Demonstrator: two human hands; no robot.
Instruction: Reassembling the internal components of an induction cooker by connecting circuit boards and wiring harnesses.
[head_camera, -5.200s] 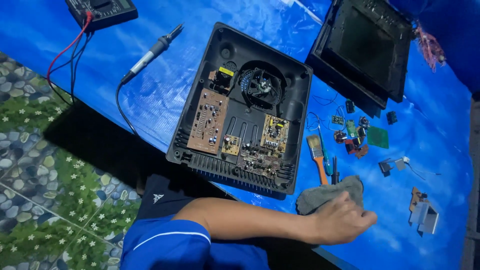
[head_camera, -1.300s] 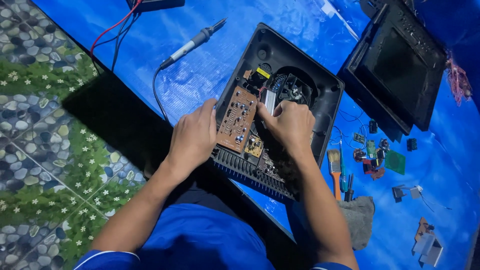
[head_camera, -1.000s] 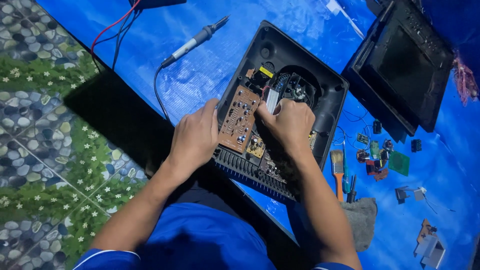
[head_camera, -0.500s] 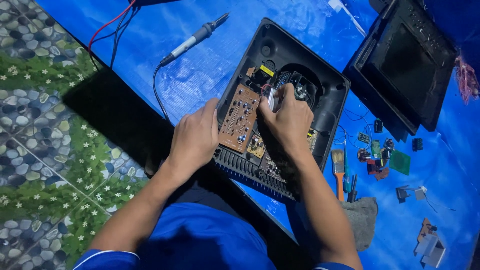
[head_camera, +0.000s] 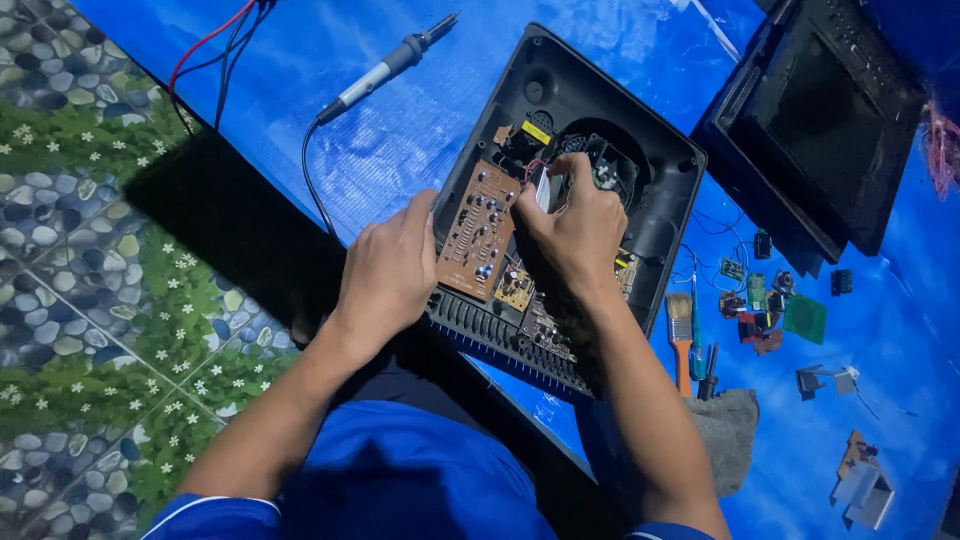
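Note:
An opened black appliance case lies on a blue sheet, its inside facing up. A brown circuit board sits at its left, a round fan at the middle. My left hand grips the case's left edge beside the brown board. My right hand is inside the case, fingers closed on a small grey-white part by the fan. Smaller boards under my right hand are partly hidden.
A soldering iron with its black cord lies at the upper left, near red and black leads. A black cover panel lies at the upper right. An orange-handled brush, a grey cloth and several small components lie to the right.
Five seconds ago only my right hand was out, on the grey cloth. Both hands have since come onto the case; my right hand has shifted slightly toward the fan over the last second.

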